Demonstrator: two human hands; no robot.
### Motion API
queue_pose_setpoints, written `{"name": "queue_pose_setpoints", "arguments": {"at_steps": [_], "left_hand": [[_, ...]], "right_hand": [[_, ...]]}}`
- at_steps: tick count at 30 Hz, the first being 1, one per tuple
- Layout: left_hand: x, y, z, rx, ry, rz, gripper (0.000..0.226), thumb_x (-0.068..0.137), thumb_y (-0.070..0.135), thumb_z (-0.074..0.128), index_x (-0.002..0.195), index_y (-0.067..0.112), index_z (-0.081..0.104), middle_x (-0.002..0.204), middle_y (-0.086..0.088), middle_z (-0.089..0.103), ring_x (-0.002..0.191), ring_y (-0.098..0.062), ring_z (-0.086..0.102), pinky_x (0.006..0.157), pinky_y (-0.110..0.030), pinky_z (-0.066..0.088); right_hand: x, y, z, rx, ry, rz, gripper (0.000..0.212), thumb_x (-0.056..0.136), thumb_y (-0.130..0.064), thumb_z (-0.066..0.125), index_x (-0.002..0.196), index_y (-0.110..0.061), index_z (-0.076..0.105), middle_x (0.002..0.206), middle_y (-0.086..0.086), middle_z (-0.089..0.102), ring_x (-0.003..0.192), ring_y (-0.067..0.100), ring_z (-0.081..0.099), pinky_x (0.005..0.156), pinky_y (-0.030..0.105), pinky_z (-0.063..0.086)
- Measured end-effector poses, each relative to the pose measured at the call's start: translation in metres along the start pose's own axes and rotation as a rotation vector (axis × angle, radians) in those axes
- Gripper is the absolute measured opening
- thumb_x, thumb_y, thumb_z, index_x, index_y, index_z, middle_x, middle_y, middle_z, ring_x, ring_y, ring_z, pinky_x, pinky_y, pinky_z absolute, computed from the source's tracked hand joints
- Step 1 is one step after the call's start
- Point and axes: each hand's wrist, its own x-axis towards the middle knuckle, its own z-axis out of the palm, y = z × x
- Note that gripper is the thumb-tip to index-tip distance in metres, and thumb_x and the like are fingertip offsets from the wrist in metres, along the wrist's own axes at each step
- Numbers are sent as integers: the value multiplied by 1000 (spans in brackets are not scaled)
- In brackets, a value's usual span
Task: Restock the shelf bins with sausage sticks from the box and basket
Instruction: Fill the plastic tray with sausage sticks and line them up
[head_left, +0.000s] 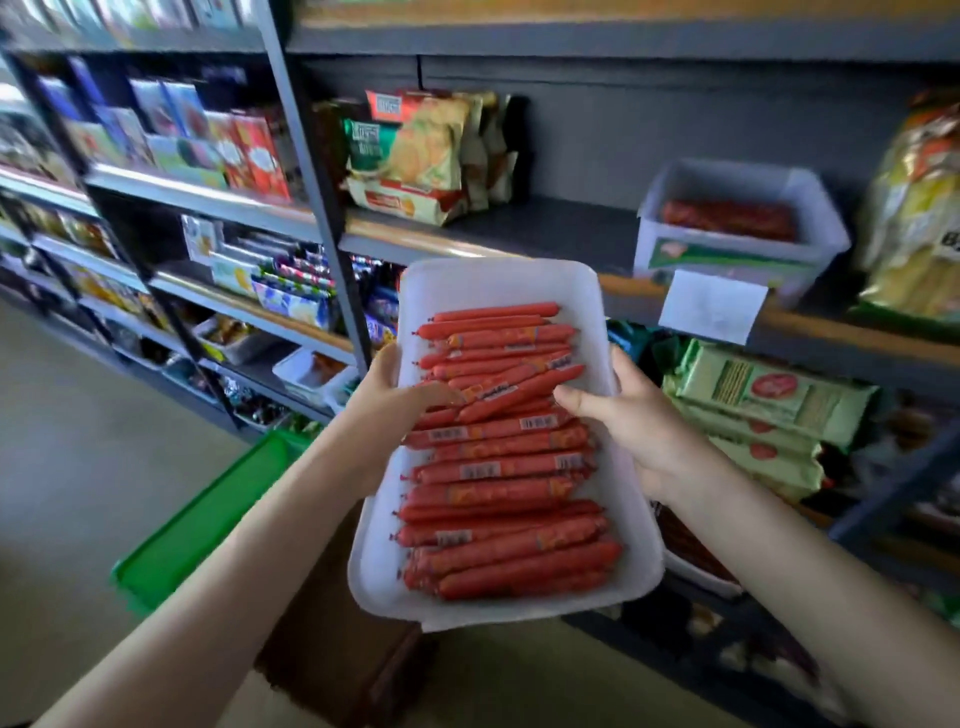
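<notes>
A white bin (457, 283), filled with several rows of red sausage sticks (498, 467), is held up in front of the shelf. My left hand (387, 402) grips its left side, thumb lying on the sticks. My right hand (631, 415) grips its right side, thumb over the rim touching a stick. A second white bin (810, 208) with a few red sausage sticks (727, 218) stands on the shelf at the upper right. A green basket (202, 525) sits on the floor at the lower left, and a brown cardboard box (337, 660) lies under the held bin.
The grey shelf board (571, 234) has bare room between snack bags (421, 150) and the shelf bin. A white price label (711, 306) hangs from the shelf edge. Green biscuit packs (763, 400) fill the shelf below right. More stocked shelves run off to the left.
</notes>
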Motion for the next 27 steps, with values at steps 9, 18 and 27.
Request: {"name": "queue_pose_setpoints", "arguments": {"at_steps": [9,18,27], "left_hand": [[94,85,6,-11,-80,-56,37,84,12,67,103,32,43,77,-10,57,33,-14,56,35,-20,43],[191,130,-9,-24,-144,-64,34,90,19,61,120,18,45,48,-8,58,28,-16,51,34,-18,42],[289,163,-9,198,-372,-52,17,93,18,53,83,5,56,48,-8,61,32,-16,54,34,-16,41]], "right_hand": [[91,-75,2,-25,36,-67,48,83,3,61,123,-21,49,107,8,67,92,26,69,80,47,55],[182,-131,11,-53,89,-23,48,77,3,60,121,-13,51,105,16,67,86,31,69,70,43,56],[239,-173,24,-242,318,81,34,79,-12,70,110,-3,60,96,9,69,89,24,67,75,35,53]]}}
